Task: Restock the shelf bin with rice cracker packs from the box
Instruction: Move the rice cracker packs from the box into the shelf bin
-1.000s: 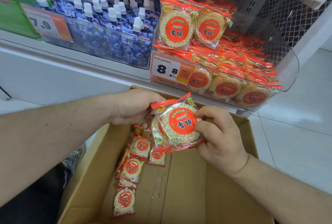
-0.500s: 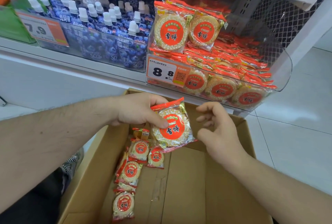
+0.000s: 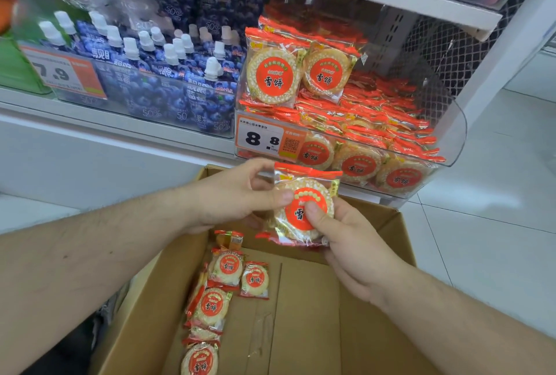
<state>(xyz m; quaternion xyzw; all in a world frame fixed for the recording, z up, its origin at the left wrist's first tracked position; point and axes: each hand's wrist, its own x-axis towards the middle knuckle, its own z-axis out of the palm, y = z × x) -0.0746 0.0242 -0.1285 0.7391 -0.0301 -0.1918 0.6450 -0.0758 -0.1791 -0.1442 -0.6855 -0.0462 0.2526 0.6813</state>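
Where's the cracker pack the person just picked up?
In the head view the rice cracker pack sits centre frame, pinched between the left hand and right hand, above the open cardboard box and just below the clear shelf bin.

I see the held rice cracker pack (image 3: 304, 209) in clear film with a red top seal, a pale speckled cracker and a red disc with black characters. At six o'clock, the packs in the box (image 3: 210, 305) repeat that pattern against plain brown cardboard (image 3: 304, 314). At one o'clock, the clear shelf bin (image 3: 451, 133) shows a mass of red and gold wrappers; its price tag (image 3: 264, 139) is white with black digits and orange edging. At eleven o'clock, the blue blueberry-print pouches (image 3: 168, 79) have white caps.
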